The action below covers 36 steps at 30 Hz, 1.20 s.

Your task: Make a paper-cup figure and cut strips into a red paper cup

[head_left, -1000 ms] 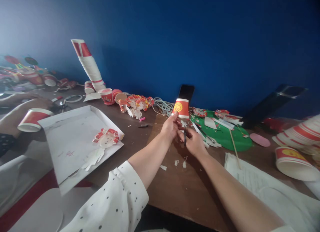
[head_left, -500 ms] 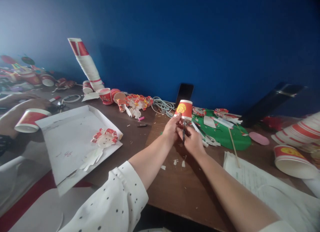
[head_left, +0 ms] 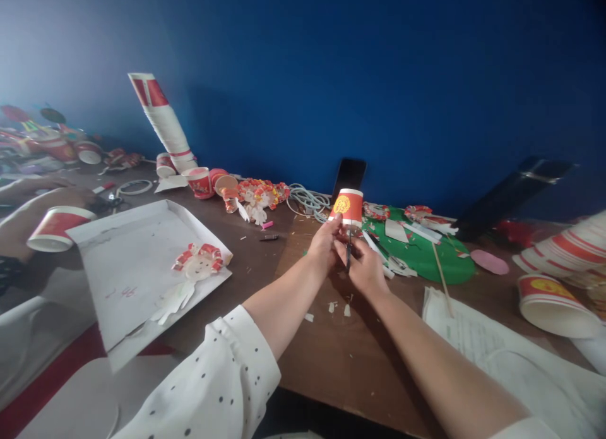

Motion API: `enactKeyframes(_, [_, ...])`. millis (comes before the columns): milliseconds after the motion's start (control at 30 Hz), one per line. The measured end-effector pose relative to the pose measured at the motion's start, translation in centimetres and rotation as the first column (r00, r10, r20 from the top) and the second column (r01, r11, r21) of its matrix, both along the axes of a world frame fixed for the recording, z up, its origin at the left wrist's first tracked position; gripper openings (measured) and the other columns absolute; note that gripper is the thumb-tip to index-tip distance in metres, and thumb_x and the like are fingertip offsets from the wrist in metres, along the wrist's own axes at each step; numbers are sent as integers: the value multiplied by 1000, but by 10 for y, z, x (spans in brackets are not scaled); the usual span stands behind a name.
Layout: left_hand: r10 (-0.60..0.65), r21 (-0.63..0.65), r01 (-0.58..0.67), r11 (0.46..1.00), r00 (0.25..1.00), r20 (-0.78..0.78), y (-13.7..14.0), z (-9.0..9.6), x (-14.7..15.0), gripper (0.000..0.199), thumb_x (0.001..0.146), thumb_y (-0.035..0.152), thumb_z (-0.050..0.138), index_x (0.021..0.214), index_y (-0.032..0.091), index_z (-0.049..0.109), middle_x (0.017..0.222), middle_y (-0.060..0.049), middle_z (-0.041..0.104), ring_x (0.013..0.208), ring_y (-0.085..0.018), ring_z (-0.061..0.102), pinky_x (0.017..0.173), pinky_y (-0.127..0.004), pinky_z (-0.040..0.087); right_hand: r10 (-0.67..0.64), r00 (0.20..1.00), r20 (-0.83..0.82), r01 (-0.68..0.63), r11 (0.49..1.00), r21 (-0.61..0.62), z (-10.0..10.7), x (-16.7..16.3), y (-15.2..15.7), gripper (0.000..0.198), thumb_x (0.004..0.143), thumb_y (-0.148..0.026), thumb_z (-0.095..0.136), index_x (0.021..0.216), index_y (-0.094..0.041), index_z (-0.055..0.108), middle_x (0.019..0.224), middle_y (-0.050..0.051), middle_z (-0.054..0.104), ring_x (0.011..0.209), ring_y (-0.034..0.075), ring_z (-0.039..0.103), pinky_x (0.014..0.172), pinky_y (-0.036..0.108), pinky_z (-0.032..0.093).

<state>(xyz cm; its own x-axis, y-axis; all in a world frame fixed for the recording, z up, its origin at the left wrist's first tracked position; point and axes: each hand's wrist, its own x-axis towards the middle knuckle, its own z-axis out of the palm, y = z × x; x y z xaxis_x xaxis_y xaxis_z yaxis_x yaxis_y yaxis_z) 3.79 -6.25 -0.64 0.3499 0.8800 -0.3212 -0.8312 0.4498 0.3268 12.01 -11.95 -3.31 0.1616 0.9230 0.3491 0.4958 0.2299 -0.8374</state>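
Observation:
Near the middle of the view, my left hand [head_left: 324, 243] is closed on a red and white paper cup [head_left: 353, 206] with a yellow emblem. The cup is upside down, its narrow base upward. Just to the right, my right hand [head_left: 363, 262] grips scissors [head_left: 349, 256] with dark handles; their blades point up at the cup's lower edge. Fingers hide part of the scissors, so how far the blades are parted I cannot tell. Small paper scraps [head_left: 347, 309] lie on the brown table [head_left: 341, 369] below my hands.
A black phone [head_left: 350, 174] leans on the blue wall behind the cup. Left are a box lid [head_left: 137, 268] with a paper-cup craft, a tall cup stack [head_left: 165, 126] and another person's hand [head_left: 52, 205]. Right are a green sheet [head_left: 445, 262], papers [head_left: 502, 350] and more cups [head_left: 556, 306].
The cup has shifted very slightly to the left. Both my hands keep their holds, and the rest looks the same.

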Motion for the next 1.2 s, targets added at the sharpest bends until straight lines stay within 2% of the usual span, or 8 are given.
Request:
enactKeyframes(400, [9, 31, -8, 999, 1000, -22, -2, 3, 3, 27, 77, 31, 69, 68, 15, 49, 53, 2, 53, 43, -7, 49, 50, -21, 42, -4, 999, -41, 3, 1000, -13, -3, 1, 2, 41, 81, -50, 60, 109, -21, 67, 98, 8, 73, 91, 27, 68, 78, 35, 53])
enactKeyframes(600, [24, 70, -22, 997, 999, -24, 0, -1, 3, 27, 76, 31, 70, 68, 15, 50, 54, 2, 54, 44, -8, 51, 51, -21, 43, -10, 1000, -8, 10, 1000, -12, 0, 2, 1, 41, 81, -50, 60, 108, -21, 68, 95, 8, 73, 89, 26, 69, 77, 34, 53])
enactKeyframes(800, [17, 56, -16, 998, 1000, -13, 3, -5, 3, 25, 79, 27, 67, 67, 14, 50, 53, 2, 52, 42, -7, 48, 48, -19, 42, -8, 1000, -18, 8, 1000, -29, 3, 1, 0, 41, 80, -49, 61, 106, -19, 69, 95, 8, 74, 88, 26, 69, 74, 32, 53])
enactKeyframes(1067, [42, 41, -41, 998, 999, -9, 3, -2, 4, 24, 80, 25, 66, 65, 15, 49, 52, 2, 52, 41, -6, 47, 44, -17, 41, -61, 995, 80, 62, 998, -14, 14, -2, -5, 42, 81, -52, 58, 100, -17, 71, 88, 7, 74, 83, 24, 69, 73, 30, 50])
enactKeyframes(1200, [47, 50, -45, 998, 998, -32, 3, -2, 3, 25, 79, 27, 67, 65, 15, 49, 52, 2, 52, 40, -7, 47, 43, -18, 40, -74, 989, 128, 76, 997, -9, 16, -2, -6, 43, 82, -54, 56, 94, -16, 73, 78, 6, 73, 73, 23, 67, 68, 29, 49])
